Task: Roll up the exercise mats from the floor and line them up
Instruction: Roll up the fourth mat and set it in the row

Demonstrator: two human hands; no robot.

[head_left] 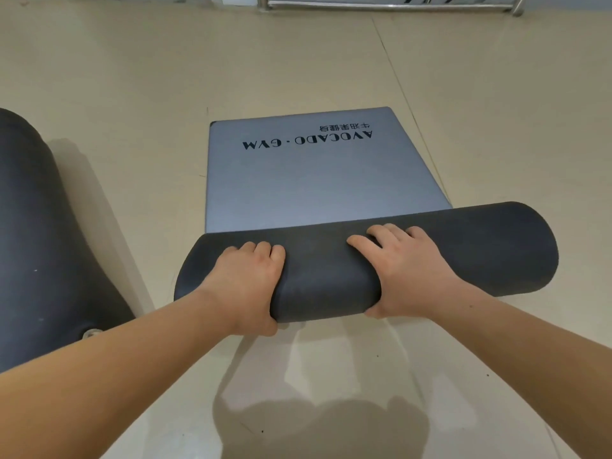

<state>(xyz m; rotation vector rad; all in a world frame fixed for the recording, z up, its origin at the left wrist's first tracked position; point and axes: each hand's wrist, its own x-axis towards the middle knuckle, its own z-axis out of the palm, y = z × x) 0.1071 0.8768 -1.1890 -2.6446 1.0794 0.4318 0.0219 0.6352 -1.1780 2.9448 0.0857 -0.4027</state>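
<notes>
A grey exercise mat (308,180) with black "AVOCADO · GYM" lettering lies flat on the beige floor ahead of me. Its near end is wound into a thick black roll (480,246) lying crosswise. My left hand (248,286) grips the roll left of its middle, fingers over the top and thumb underneath. On the right of the middle, my right hand (407,273) holds it the same way. A second, fully rolled black mat (43,233) lies at the left edge of the view.
The floor (132,77) is smooth beige with thin seams. A metal rail (390,5) runs along the far edge at the top. My shadow falls on the floor in front of me.
</notes>
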